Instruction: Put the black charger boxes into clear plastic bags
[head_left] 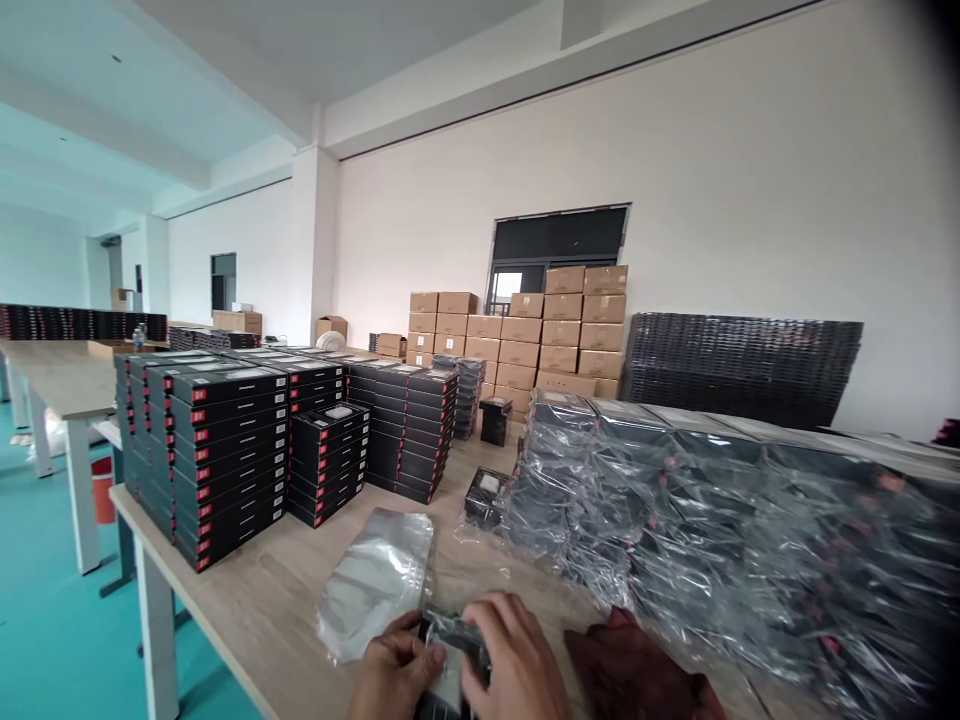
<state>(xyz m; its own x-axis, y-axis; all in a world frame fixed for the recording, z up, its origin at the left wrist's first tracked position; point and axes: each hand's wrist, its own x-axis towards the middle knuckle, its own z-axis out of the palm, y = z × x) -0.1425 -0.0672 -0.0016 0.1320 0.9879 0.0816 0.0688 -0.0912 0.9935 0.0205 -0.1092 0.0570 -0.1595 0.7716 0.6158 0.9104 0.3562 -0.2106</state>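
At the table's near edge, a small black box (pixel 441 690) in clear plastic film sits between my hands, its lower part cut off by the frame. My left hand (pixel 394 672) grips its left side, thumb on the film and fingers curled. From the right, my right hand (pixel 521 660) bends its fingers over the box and film; some fingertips are hidden. Just beyond my left hand lies a stack of clear plastic bags (pixel 379 575), flat on the wooden table (pixel 262 600). A dark red cloth (pixel 637 665) is bunched right of my right hand.
Tall stacks of black boxes (pixel 232 460) stand at the left. Film-wrapped boxes (pixel 675 500) are piled along the right, with one wrapped box (pixel 486 495) beside them. Behind are brown cartons (pixel 521 350) and stacked dark trays (pixel 739 370). A red bin (pixel 103 490) is on the floor.
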